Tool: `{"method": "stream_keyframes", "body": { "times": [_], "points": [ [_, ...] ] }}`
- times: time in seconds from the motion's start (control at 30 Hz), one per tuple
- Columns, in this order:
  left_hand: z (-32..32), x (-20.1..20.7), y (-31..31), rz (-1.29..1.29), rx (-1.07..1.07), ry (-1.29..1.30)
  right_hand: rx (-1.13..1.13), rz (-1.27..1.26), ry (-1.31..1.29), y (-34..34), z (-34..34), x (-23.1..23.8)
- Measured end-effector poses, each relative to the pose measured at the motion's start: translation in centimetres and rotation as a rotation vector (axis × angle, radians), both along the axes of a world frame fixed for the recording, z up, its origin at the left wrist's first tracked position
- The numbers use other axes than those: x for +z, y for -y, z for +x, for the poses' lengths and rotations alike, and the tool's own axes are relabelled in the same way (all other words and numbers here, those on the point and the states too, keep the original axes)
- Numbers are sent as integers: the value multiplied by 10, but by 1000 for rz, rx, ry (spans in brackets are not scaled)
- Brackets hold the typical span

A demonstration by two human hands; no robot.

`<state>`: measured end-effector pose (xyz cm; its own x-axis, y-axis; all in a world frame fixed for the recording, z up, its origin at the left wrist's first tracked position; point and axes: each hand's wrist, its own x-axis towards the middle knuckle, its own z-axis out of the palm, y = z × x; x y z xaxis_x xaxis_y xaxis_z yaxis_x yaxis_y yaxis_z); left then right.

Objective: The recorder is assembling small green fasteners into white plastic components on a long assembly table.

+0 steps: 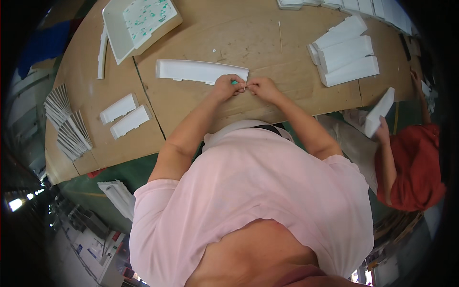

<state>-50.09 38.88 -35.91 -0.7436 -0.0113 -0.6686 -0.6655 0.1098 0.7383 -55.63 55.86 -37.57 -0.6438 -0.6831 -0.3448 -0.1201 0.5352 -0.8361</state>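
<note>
A long white plastic panel (pixel 201 71) lies on the table in front of me, with small tabs along its near edge. My left hand (pixel 229 88) is closed in a pinch at the panel's right end, and a bit of a small green piece (pixel 234 82) shows between its fingers. Right beside it, my right hand (pixel 264 89) pinches with thumb and forefinger, the fingertips of both hands almost meeting. Something thin and whitish sits between the fingertips, too small to name. Up at the left stands a cream bin (pixel 168 29) holding many small green and white pieces.
Two short white panels (pixel 125 118) and fanned stacks of white panels (pixel 69 122) lie at the left. Several white parts (pixel 349 50) are piled at the right, with more along the far edge. A cotton swab (pixel 280 36) lies beyond my hands. At right, a person in red (pixel 411 167) holds a white part.
</note>
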Motion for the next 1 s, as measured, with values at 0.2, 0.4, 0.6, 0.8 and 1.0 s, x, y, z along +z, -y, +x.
{"method": "stream_keyframes", "body": {
  "times": [0.2,0.4,0.6,0.8,1.0],
  "points": [
    [1,-2,-5,38,14,-73,133,-26,-117,-11,-16,0],
    [17,-12,3,58,92,-250,-29,175,-7,12,-31,20],
    [62,8,18,377,408,-233,-59,248,-27,24,-26,25],
    [186,33,45,567,877,-212,291,242,-177,45,6,46],
    [251,51,46,570,1225,-283,473,219,-38,180,90,44]
  ]
}}
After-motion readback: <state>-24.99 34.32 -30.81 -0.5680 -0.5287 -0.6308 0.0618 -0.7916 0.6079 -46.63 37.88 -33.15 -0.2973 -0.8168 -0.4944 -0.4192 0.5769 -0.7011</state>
